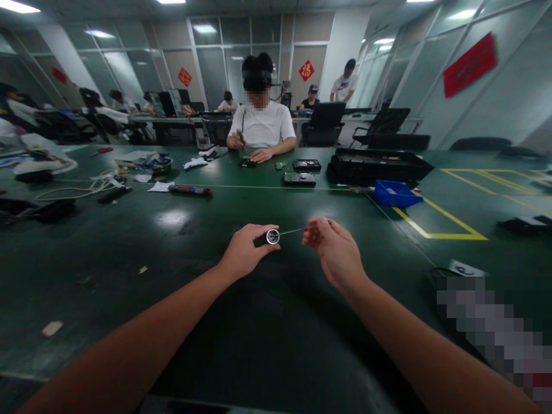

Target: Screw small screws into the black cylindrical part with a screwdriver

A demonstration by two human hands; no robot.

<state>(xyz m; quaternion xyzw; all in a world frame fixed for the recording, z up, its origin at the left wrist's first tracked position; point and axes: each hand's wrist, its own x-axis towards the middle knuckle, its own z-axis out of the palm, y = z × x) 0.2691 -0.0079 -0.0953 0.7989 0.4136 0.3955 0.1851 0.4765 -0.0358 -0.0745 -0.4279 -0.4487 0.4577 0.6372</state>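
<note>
While the L hand (245, 250) curls thumb + fingers round a small metal-rimmed cylinder (272, 236), its round end facing the camera, the R hand (338, 250) seems to pinch a thin rod (291, 232) whose far end is at that rim; inside or just in front, can't tell. Both items are btwn the two hands, which are apart, over the green surface (129, 241). Main risk, prob.: rod slips or bends, b/c the R grip looks to be at one end only. Cylinder could also twist or drop if the L hand loosens, since mostly thumb + fingertips hold it. Count: 1 cylinder, 1 rod, 1 hand on each. Further off: 2 hard drives (299, 179), one just behind the other, 1 small green board (280, 166) beside them, 1 blue bin (397, 194), 1 long black tray (379, 165), 1 pen-like tool (190, 190) to the L, 1 co-worker (262, 126) opposite w/ 1 dark item (247, 163) at their hands (261, 155)
</note>
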